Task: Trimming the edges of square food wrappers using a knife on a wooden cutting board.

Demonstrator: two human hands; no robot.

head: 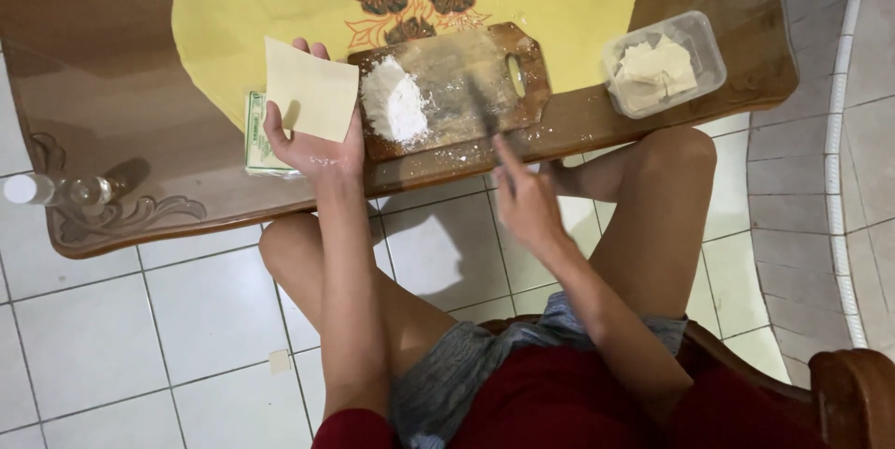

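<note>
While I sit at the table, my left hand, left of the frame's centre, lies palm up with fingers apart under a pale square dough sheet. My right hand, in the centre, is blurred; its fingers seem closed on a thin utensil over the wooden board with flour. A plastic container sits in the upper right.

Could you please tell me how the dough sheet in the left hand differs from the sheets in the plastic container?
The dough sheet is single, flat and square, resting on the open left hand. The sheets in the plastic container are several, piled unevenly at the table's edge, untouched. Both look thin and pale cream.
</note>
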